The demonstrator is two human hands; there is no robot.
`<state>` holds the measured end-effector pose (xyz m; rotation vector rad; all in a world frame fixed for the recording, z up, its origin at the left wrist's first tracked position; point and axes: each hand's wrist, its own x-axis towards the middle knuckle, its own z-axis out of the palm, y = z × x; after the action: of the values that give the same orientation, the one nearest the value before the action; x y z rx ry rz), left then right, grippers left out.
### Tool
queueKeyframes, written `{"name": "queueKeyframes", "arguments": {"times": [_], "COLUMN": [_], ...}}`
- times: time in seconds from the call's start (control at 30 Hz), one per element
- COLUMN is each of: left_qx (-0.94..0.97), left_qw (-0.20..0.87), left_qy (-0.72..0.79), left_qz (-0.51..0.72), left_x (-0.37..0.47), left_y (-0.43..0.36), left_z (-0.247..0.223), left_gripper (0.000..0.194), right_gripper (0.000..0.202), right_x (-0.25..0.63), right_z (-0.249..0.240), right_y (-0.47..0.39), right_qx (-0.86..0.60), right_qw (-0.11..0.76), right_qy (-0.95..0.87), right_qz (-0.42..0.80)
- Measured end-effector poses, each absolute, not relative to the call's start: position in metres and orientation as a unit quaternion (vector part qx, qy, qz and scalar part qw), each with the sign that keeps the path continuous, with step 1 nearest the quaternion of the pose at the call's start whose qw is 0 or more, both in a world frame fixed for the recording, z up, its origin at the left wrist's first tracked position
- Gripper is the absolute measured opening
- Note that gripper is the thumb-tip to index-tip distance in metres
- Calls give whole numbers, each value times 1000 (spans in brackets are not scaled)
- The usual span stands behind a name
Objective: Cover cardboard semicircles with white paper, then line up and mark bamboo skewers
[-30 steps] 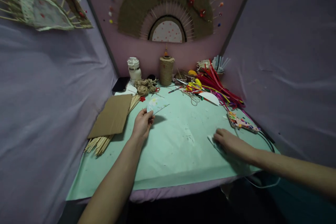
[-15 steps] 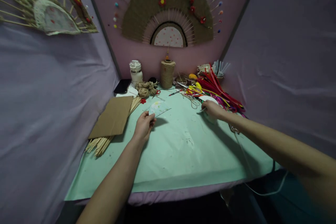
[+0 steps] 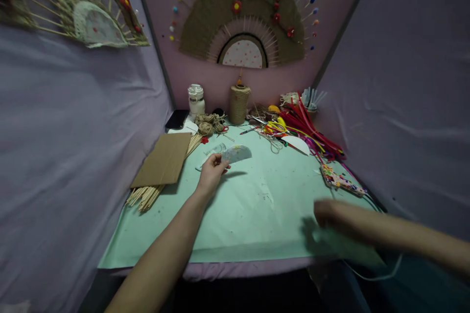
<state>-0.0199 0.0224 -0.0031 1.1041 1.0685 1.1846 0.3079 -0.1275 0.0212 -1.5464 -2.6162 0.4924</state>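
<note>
My left hand [image 3: 213, 171] pinches a half-round, pale patterned piece [image 3: 239, 153] by its left end, just above the table. Behind those fingers, another pale patterned piece [image 3: 216, 150] lies partly covered. My right hand [image 3: 326, 212] is smeared by motion over the near right part of the table, so its fingers cannot be made out. Beyond it rests a colourfully patterned glue gun [image 3: 341, 182]. A white half-round piece [image 3: 296, 145] lies by the craft pile, near yellow-handled scissors [image 3: 275, 126].
Brown cardboard [image 3: 163, 160] covers thin wooden sticks [image 3: 145, 198] on the left. Along the back stand a white jar [image 3: 196, 100] and a twine spool [image 3: 239, 105], with twine balls [image 3: 205, 128] and a phone [image 3: 177, 119]. Red pipe cleaners [image 3: 308, 124] fill the back right. A decorated fan [image 3: 242, 14] hangs behind.
My right hand has left the craft pile and come down toward the near right edge, uncovering the white half-round piece. The patterned piece in my left hand has turned, its rounded edge now upward.
</note>
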Motion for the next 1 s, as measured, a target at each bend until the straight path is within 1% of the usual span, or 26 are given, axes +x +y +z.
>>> {"name": "queueKeyframes", "arguments": {"times": [0.07, 0.1, 0.13, 0.17, 0.2, 0.23, 0.27, 0.33, 0.4, 0.43, 0.47, 0.53, 0.6, 0.63, 0.7, 0.77, 0.8, 0.87, 0.93, 1.0], "left_qx": [500, 516, 529, 540, 548, 553, 559, 569, 576, 585, 599, 642, 667, 670, 666, 649, 632, 590, 560, 550], "left_qw": [545, 538, 533, 531, 532, 534, 536, 537, 535, 517, 485, 350, 219, 181, 157, 200, 247, 347, 421, 470], "left_qy": [448, 445, 443, 442, 440, 440, 439, 437, 435, 443, 460, 533, 614, 642, 672, 669, 656, 617, 582, 558], "left_qz": [502, 497, 490, 481, 472, 464, 456, 443, 438, 440, 441, 425, 361, 326, 283, 302, 331, 387, 413, 407], "left_x": [-20, -20, -20, -18, -17, -15, -14, -12, -16, -20, -25, -37, -48, -52, -57, -56, -53, -45, -32, -15], "left_y": [25, 26, 26, 26, 25, 24, 23, 21, 24, 26, 30, 38, 45, 47, 50, 50, 50, 46, 39, 28], "left_z": [-9, -12, -15, -18, -21, -24, -26, -29, -28, -27, -24, -20, -17, -17, -18, -19, -19, -19, -17, -16], "left_gripper": [27, 25, 22, 20, 18, 17, 16, 16, 19, 25, 34, 52, 59, 61, 61, 57, 52, 36, 22, 19], "right_gripper": [21, 21, 18, 22, 34, 43, 48, 51, 34, 28, 24, 23, 26, 27, 28, 26, 25, 24, 25, 28], "right_x": [313, 310, 302, 291, 276, 258, 239, 202, 178, 172, 170, 174, 182, 186, 189, 188, 186, 183, 179, 176], "right_z": [45, 54, 61, 64, 64, 61, 55, 38, 22, 15, 8, -1, -8, -11, -13, -13, -11, -6, -1, 2], "right_y": [-73, -49, -29, -14, -3, 4, 7, 7, 6, 7, 8, 12, 16, 16, 16, 14, 12, 11, 10, 8], "right_qx": [-542, -576, -604, -622, -616, -599, -572, -515, -520, -537, -561, -597, -607, -605, -599, -584, -573, -543, -519, -500], "right_qw": [27, 47, 79, 128, 166, 204, 231, 257, 265, 280, 304, 369, 427, 443, 459, 486, 505, 538, 549, 546], "right_qy": [-835, -816, -792, -765, -758, -762, -781, -817, -799, -775, -743, -673, -608, -585, -558, -513, -482, -416, -387, -385], "right_qz": [86, 29, -45, -110, -137, -135, -100, 27, 147, 182, 205, 235, 283, 308, 347, 398, 430, 492, 529, 552]}}
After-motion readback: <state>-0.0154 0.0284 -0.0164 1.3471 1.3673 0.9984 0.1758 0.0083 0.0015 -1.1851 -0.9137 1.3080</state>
